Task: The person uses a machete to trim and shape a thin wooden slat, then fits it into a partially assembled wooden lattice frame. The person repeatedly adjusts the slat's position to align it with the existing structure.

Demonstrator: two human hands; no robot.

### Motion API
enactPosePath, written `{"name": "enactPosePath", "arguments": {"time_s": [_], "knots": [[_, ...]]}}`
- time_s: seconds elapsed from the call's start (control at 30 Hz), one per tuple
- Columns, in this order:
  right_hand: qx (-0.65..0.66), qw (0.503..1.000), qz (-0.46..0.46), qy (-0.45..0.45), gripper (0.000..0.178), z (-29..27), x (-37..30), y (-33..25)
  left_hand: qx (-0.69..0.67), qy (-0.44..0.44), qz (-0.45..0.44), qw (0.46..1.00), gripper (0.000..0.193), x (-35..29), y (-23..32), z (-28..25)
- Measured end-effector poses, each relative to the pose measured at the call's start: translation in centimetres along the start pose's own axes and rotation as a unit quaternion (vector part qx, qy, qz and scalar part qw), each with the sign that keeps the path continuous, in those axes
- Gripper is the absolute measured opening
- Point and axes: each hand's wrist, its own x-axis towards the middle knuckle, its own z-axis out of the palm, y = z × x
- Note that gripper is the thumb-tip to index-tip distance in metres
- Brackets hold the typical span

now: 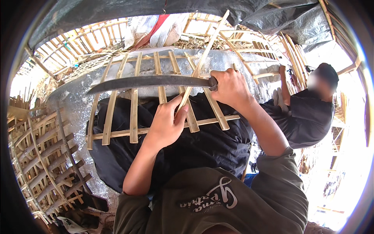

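My right hand (pixel 233 86) is wrapped round the dark handle of a machete (pixel 150 81). Its long, slightly curved blade points left, lying level across a bamboo lattice frame (pixel 134 113). In my left hand (pixel 167 123), a pale bamboo strip (pixel 211 42) is pinched near its lower end. The strip slants up and to the right, crossing the blade close to the handle. Several upright slats and thin crosspieces make up the frame, which rests over my lap in black cloth (pixel 163 146). Whether the blade touches the strip is hard to tell.
At the right another person (pixel 311 105) in dark clothes sits by more bamboo pieces (pixel 294 54). A woven bamboo panel (pixel 43 156) stands at the left. Under the frame spreads a grey sheet (pixel 74 113). White and red sacks (pixel 156 31) and a dark tarp (pixel 97 15) are at the far side.
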Motion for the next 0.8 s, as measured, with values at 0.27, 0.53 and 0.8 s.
{"name": "enactPosePath", "arguments": {"time_s": [0.27,0.53,0.8], "knots": [[-0.018,0.992,0.106,0.064,0.018,-1.1,1.5,5.3,-0.048,-0.047,-0.003,0.998,0.023,-0.8,-0.4,0.0],[-0.021,0.999,0.042,-0.009,0.022,-1.0,-1.6,1.6,-0.049,-0.033,0.037,0.998,0.027,-0.4,-0.9,1.5],[-0.028,0.997,0.064,0.04,0.018,-1.3,0.6,3.0,-0.087,-0.053,-0.028,0.994,0.027,-0.6,0.2,0.8]]}}
